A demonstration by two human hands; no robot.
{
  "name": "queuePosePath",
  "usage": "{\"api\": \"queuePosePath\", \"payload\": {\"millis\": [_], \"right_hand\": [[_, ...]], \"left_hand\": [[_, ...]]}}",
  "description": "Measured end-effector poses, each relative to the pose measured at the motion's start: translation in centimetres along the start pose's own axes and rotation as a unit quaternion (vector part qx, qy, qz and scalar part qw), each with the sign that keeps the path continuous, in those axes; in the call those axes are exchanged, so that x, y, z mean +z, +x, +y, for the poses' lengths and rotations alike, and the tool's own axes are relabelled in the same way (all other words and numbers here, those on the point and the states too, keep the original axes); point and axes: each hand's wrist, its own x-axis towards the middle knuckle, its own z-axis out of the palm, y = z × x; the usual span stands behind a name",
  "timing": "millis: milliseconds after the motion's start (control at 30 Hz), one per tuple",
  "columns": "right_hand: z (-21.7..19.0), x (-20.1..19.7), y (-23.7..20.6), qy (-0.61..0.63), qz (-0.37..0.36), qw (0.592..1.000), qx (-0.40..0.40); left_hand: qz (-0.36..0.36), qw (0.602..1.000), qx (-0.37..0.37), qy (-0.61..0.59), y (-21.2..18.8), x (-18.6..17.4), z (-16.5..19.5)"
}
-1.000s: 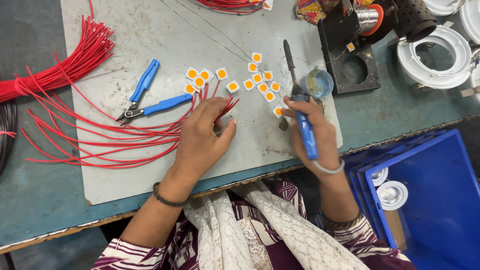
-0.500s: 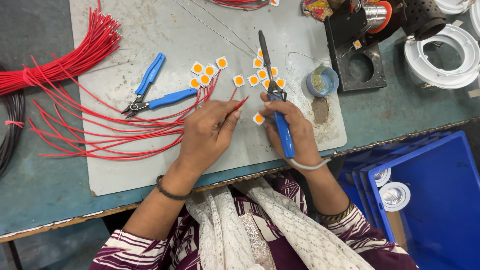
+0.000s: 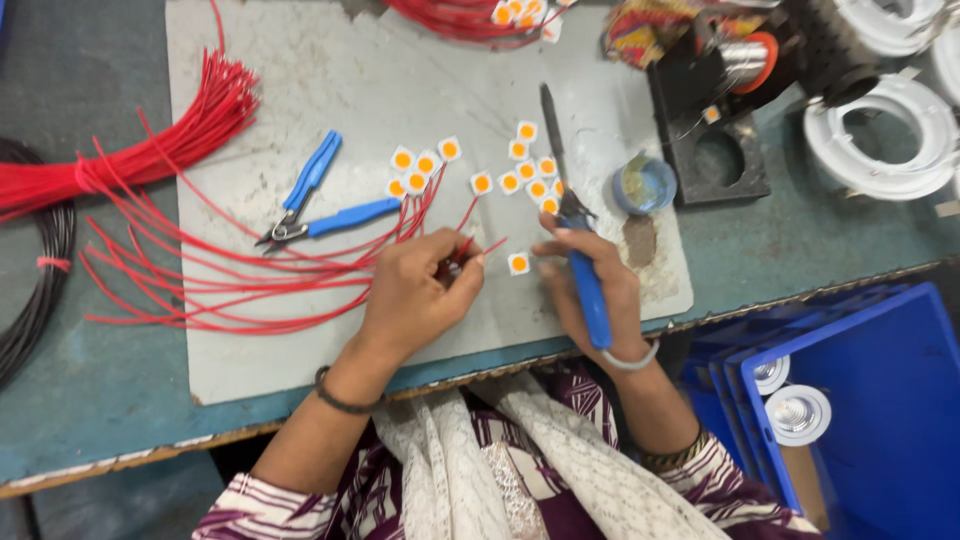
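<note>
The left hand (image 3: 420, 295) is resting on the grey mat (image 3: 330, 70) with its fingers curled, pinching the end of a red wire (image 3: 478, 250) between thumb and fingertips; the free wire tip is pointing right toward a single small white square chip with an orange centre (image 3: 518, 263). That chip is lying flat on the mat between the two hands, just beside the wire tip, not quite touching it as far as can be seen.

The right hand (image 3: 590, 290) is gripping the blue handle of a soldering iron (image 3: 570, 220), fingers wrapped shut around it, the dark shaft pointing up and away from the person. The iron's tip is lying well past the single chip, beside the cluster of matching chips (image 3: 530, 170).

More loose red wires (image 3: 200, 290) are fanning out to the left of the left hand, running back to a tied red bundle (image 3: 150, 155). Blue-handled cutters (image 3: 315, 205) are lying open on the mat above those wires. A second group of chips (image 3: 420, 165) is sitting just right of the cutters. A small round blue tin (image 3: 645, 185) is standing right of the iron, near a black holder block (image 3: 715, 150). White rings (image 3: 885, 140) are lying on the worktop (image 3: 80, 400) at far right; a blue bin (image 3: 880, 400) is sitting below the edge
</note>
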Motion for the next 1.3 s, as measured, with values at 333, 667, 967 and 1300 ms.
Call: {"api": "queuePosePath", "payload": {"millis": [333, 667, 967, 1300], "right_hand": [[3.3, -10.0, 0.1, 0.012, 0.233, 0.972, -0.006], [3.5, -10.7, 0.8, -0.059, 0.216, 0.974, -0.017], [2.8, -11.6, -0.4, -0.029, 0.255, 0.966, -0.015], [1.4, -10.5, 0.1, -0.036, 0.238, 0.969, 0.049]], "left_hand": [[-0.053, 0.993, 0.075, 0.077, -0.5, 0.0, -0.8], [-0.064, 0.989, 0.094, 0.095, -0.3, 0.0, -0.4], [-0.072, 0.987, 0.095, 0.11, -0.6, 0.1, -0.6], [-0.072, 0.985, 0.086, 0.132, 0.0, 0.4, 0.4]]}}
